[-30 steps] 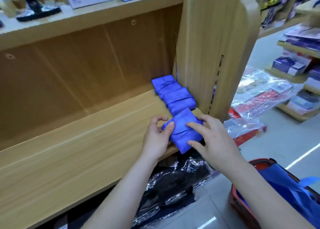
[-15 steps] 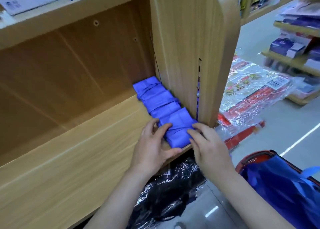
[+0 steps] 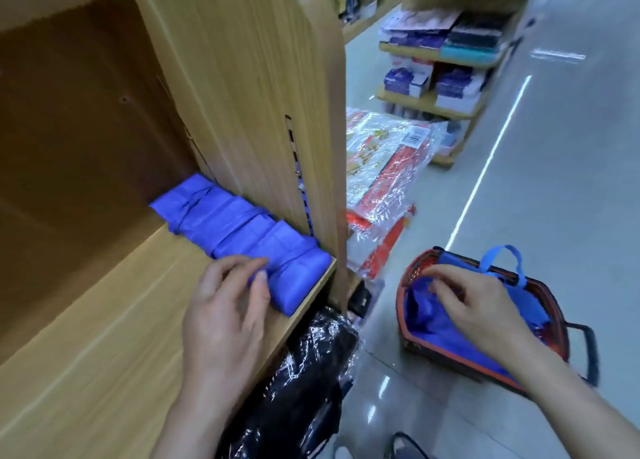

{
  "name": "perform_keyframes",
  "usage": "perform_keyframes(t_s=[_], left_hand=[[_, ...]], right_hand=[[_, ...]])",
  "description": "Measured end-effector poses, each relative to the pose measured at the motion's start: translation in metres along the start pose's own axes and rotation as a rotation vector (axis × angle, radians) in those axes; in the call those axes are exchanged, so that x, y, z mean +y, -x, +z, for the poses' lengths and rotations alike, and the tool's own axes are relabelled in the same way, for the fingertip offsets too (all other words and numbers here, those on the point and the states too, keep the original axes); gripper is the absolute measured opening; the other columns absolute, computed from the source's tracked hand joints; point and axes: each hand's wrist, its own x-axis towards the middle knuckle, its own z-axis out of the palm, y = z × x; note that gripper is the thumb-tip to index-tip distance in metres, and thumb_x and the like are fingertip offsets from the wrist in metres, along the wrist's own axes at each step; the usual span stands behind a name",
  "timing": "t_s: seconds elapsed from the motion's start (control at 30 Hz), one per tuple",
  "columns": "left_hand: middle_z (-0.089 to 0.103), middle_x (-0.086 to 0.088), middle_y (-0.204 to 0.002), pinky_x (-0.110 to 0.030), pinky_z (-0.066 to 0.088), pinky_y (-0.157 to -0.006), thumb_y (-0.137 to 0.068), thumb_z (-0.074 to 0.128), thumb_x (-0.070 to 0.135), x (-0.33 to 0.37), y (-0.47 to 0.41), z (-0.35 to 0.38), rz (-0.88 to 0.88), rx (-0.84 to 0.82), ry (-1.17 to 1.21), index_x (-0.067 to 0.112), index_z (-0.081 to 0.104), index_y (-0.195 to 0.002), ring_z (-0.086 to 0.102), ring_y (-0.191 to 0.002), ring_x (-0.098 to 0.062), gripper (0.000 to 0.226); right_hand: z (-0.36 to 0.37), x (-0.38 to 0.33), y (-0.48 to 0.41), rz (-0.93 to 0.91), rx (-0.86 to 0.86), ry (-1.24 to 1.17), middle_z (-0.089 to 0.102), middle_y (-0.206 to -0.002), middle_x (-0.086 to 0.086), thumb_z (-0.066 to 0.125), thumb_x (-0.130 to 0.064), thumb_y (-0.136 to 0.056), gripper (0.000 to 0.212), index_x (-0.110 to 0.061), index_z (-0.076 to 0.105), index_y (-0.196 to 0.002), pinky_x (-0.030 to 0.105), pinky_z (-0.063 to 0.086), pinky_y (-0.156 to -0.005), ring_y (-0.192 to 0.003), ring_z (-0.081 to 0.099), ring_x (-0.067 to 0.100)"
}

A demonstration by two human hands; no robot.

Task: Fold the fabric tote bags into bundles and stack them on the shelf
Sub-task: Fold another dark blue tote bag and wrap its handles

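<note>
Pinching near edge of front bundle (image 3: 298,275), left hand (image 3: 225,306) sits over wooden shelf (image 3: 104,320), centre left. Row of blue bundles (image 3: 221,216) lies along side panel (image 3: 242,77). Lower right: right hand (image 3: 478,302), fingers curled, over loose blue tote fabric (image 3: 426,321) in red basket (image 3: 400,299); grip cannot tell.

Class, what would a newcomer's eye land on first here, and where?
The row of blue folded bundles along the side wall of the wooden shelf stands out first, the left hand pinching the nearest bundle. Then the red-rimmed basket of blue fabric on the floor, the right hand hovering over it.
</note>
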Motion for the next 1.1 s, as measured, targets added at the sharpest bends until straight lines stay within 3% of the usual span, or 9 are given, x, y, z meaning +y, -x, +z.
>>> perform_keyframes(t_s=[0.07, 0.13, 0.23, 0.3, 0.4, 0.53, 0.73, 0.93, 1.1], left_hand=[[0.064, 0.007, -0.087, -0.01, 0.043, -0.071, -0.091, 0.053, 0.03, 0.016, -0.003, 0.003, 0.088, 0.009, 0.024, 0.018, 0.073, -0.096, 0.058, -0.077, -0.001, 0.024], [0.065, 0.01, -0.079, -0.009, 0.041, -0.067, -0.089, 0.053, 0.029, 0.036, -0.003, 0.014, 0.167, -0.049, 0.088, 0.015, 0.073, -0.094, 0.053, -0.071, 0.003, 0.025], [0.061, 0.019, -0.082, -0.005, 0.04, -0.068, -0.087, 0.052, 0.028, 0.061, 0.004, 0.047, 0.276, -0.192, 0.209, 0.015, 0.073, -0.093, 0.055, -0.073, 0.008, 0.025], [0.063, 0.02, -0.086, -0.006, 0.041, -0.074, -0.086, 0.052, 0.027, 0.074, 0.007, 0.078, 0.315, -0.307, 0.259, 0.016, 0.074, -0.095, 0.058, -0.079, 0.009, 0.026], [0.068, 0.017, -0.086, -0.007, 0.044, -0.074, -0.085, 0.051, 0.03, 0.09, 0.013, 0.132, 0.279, -0.467, 0.308, 0.021, 0.074, -0.094, 0.062, -0.08, 0.006, 0.026], [0.066, 0.021, -0.089, -0.004, 0.042, -0.067, -0.081, 0.058, 0.02, 0.113, 0.018, 0.213, 0.199, -0.646, 0.266, 0.03, 0.071, -0.09, 0.061, -0.075, 0.005, 0.019], [0.069, 0.024, -0.085, -0.017, 0.049, -0.076, -0.085, 0.063, 0.003, 0.135, 0.028, 0.361, -0.012, -0.842, 0.135, 0.035, 0.071, -0.083, 0.064, -0.078, 0.002, 0.034], [0.07, 0.017, -0.084, -0.03, 0.053, -0.082, -0.09, 0.058, 0.01, 0.12, 0.055, 0.517, -0.138, -0.988, -0.016, 0.037, 0.067, -0.081, 0.065, -0.08, -0.003, 0.03], [0.069, 0.006, -0.101, -0.028, 0.046, -0.09, -0.087, 0.058, 0.007, 0.076, 0.083, 0.637, -0.013, -1.123, -0.164, 0.023, 0.072, -0.097, 0.062, -0.093, -0.014, 0.024]], right_hand=[[-0.016, 0.022, 0.015, 0.098, -0.001, 0.064, 0.065, -0.076, -0.024, 0.061, -0.016, -0.089, 0.02, -0.03, 0.07, -0.098, 0.032, 0.048, -0.072, -0.072, 0.061, 0.004], [-0.031, 0.045, 0.029, 0.205, -0.001, 0.103, 0.061, -0.069, -0.026, 0.062, -0.016, -0.089, 0.018, -0.031, 0.07, -0.095, 0.03, 0.047, -0.07, -0.065, 0.055, -0.002], [-0.055, 0.081, 0.049, 0.334, 0.013, 0.138, 0.056, -0.059, -0.031, 0.061, -0.018, -0.089, 0.017, -0.028, 0.071, -0.097, 0.017, 0.044, -0.067, -0.062, 0.053, -0.007], [-0.07, 0.105, 0.061, 0.405, 0.024, 0.158, 0.056, -0.062, -0.03, 0.06, -0.018, -0.09, 0.017, -0.027, 0.072, -0.098, 0.017, 0.04, -0.066, -0.066, 0.054, -0.005], [-0.093, 0.145, 0.077, 0.487, 0.054, 0.14, 0.067, -0.079, -0.019, 0.061, -0.017, -0.089, 0.018, -0.03, 0.072, -0.097, 0.028, 0.049, -0.073, -0.073, 0.062, 0.004], [-0.123, 0.205, 0.09, 0.603, 0.043, 0.121, 0.068, -0.079, -0.017, 0.06, -0.021, -0.09, 0.019, -0.037, 0.069, -0.093, 0.02, 0.043, -0.066, -0.069, 0.058, 0.0], [-0.153, 0.313, 0.077, 0.664, -0.029, 0.113, 0.068, -0.096, -0.003, 0.056, -0.014, -0.092, 0.022, -0.024, 0.068, -0.108, 0.032, 0.047, -0.078, -0.088, 0.06, 0.016], [-0.104, 0.446, 0.056, 0.703, -0.167, 0.162, 0.057, -0.125, 0.001, 0.057, -0.02, -0.091, 0.044, -0.023, 0.051, -0.134, 0.03, 0.044, -0.09, -0.114, 0.053, 0.02], [-0.006, 0.552, 0.036, 0.613, -0.365, 0.3, 0.053, -0.127, 0.003, 0.055, -0.023, -0.089, 0.054, -0.026, 0.038, -0.14, 0.041, 0.048, -0.09, -0.117, 0.05, 0.026]])
